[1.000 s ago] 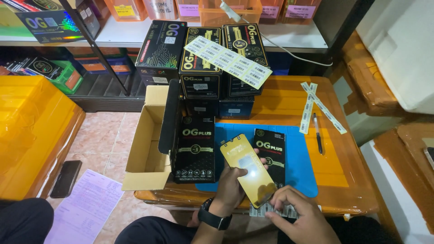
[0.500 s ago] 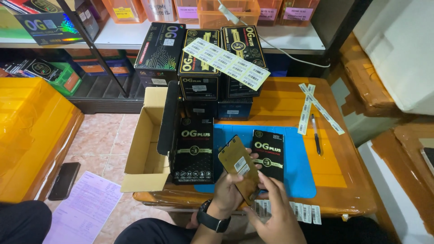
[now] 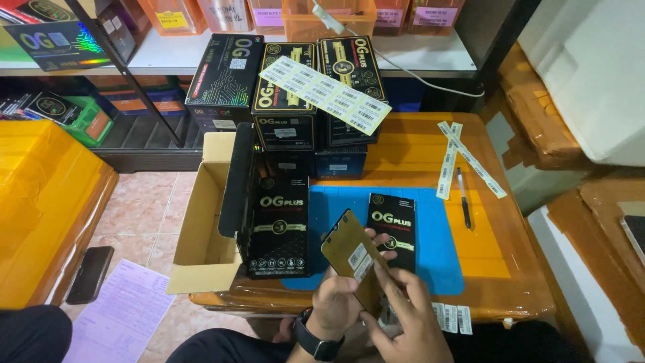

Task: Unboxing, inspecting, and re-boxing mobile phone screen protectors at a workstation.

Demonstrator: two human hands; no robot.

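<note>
a: two hands on one flat panel?
b: yes. the left hand [image 3: 341, 302] grips the dark flat panel [image 3: 354, 259] from below, tilted up at the near edge of the surface [image 3: 484, 249], likely to face the camera.
a: and the right hand [image 3: 403, 316]?
b: its fingers press the white sticker [image 3: 359, 257] on the panel, steadying it. a slim black box [image 3: 392, 232] lies just beyond on the blue mat [image 3: 443, 262].

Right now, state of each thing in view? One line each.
Gold flat pouch with white sticker: held tilted above the table, left hand gripping, right hand fingers on its lower edge.
Tall black box: open, lid up.
Brown cardboard box: open, on its side.
Slim black box: flat on blue mat.
Black pen: lying flat.
</note>
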